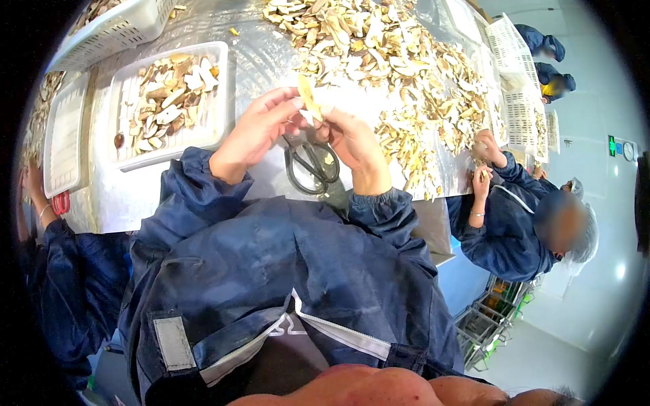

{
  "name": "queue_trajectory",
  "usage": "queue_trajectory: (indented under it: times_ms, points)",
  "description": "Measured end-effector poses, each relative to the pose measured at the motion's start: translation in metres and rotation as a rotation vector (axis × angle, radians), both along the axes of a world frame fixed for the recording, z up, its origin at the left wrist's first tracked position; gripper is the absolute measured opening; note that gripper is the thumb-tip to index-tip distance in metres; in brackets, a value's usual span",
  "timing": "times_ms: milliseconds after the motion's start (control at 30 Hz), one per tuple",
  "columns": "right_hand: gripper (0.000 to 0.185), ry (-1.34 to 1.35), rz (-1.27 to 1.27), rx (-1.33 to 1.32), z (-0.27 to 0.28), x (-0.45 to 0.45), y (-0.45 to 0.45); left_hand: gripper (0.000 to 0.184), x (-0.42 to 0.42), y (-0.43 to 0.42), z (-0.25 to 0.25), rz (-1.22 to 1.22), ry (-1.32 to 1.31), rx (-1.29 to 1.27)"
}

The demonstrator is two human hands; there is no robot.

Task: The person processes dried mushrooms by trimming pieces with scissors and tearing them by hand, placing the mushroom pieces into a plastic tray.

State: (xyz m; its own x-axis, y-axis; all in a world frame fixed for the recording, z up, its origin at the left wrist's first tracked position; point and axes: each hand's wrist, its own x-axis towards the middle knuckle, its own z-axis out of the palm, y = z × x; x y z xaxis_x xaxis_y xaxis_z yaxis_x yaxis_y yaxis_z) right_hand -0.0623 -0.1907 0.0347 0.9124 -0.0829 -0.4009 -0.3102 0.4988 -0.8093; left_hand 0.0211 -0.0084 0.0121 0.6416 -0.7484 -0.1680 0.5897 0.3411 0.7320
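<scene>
A pale yellowish mushroom slice (309,98) stands upright between my two hands above the table. My left hand (261,125) has its thumb tip at the slice's left edge and its fingers curled beneath; I cannot tell whether it grips the slice. With thumb and fingers closed, my right hand (353,143) pinches the lower end. Black-handled scissors (311,172) lie on the metal table just below both hands, their blades partly hidden. Left of my hands, a white tray (221,101) holds several mushroom slices. A large heap of mushroom slices (386,61) spreads beyond and right of my right hand.
A white basket (128,30) stands at the upper left, near another white tray (66,135) and red-handled scissors (61,203). White crates (511,51) line the far right side. A co-worker (518,216) works at the right; another person's sleeve (74,284) shows at left.
</scene>
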Motion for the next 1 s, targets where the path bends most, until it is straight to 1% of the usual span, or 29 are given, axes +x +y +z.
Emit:
queue_trajectory:
  times_ms: [67,200,233,333,400,500,533,600,633,667,733,833,933,1000]
  points:
    - [0.016,0.001,0.023,0.018,-0.001,0.001,0.006,0.032,0.002,0.002,-0.007,-0.038,0.059,-0.042]
    - [0.018,0.000,0.052,-0.037,-0.007,0.005,0.010,0.028,0.002,0.006,-0.006,0.016,0.051,-0.018]
    - [0.019,-0.002,0.058,-0.063,-0.008,0.006,0.010,0.027,0.002,0.006,-0.008,0.031,0.007,0.010]
    - [0.022,-0.044,0.081,-0.325,-0.002,0.004,0.014,0.024,0.004,0.005,-0.016,0.062,-0.104,0.091]
    - [0.023,-0.056,0.097,-0.358,-0.006,0.002,0.016,0.021,0.004,0.004,-0.021,0.062,-0.151,0.139]
    - [0.027,-0.032,0.120,-0.401,-0.002,-0.003,0.010,0.016,0.003,0.004,-0.021,0.028,-0.156,0.168]
    - [0.028,-0.016,0.127,-0.415,0.001,-0.007,0.004,0.016,0.002,0.004,-0.021,0.055,-0.124,0.161]
    - [0.029,-0.014,0.113,-0.624,0.012,-0.018,-0.011,0.016,0.002,0.004,-0.020,0.108,-0.057,0.147]
    - [0.029,-0.013,0.107,-0.728,0.018,-0.025,-0.020,0.017,0.003,0.005,-0.019,0.122,-0.064,0.138]
    - [0.031,0.059,0.219,-0.920,0.024,-0.031,-0.033,0.016,0.004,0.006,-0.019,0.140,-0.086,0.147]
    - [0.033,0.060,0.232,-1.429,0.036,-0.032,-0.038,0.015,0.004,0.006,-0.018,0.166,-0.129,0.168]
    - [0.035,-0.109,0.028,-1.393,0.021,-0.009,-0.044,0.013,0.003,0.001,-0.024,0.190,-0.180,0.179]
    - [0.031,-0.296,0.003,-1.469,0.006,0.033,-0.030,0.013,0.002,0.003,-0.027,0.220,-0.239,0.200]
    - [0.027,-0.451,-0.036,-1.712,-0.024,0.060,-0.038,0.013,0.004,0.005,-0.027,0.237,-0.276,0.223]
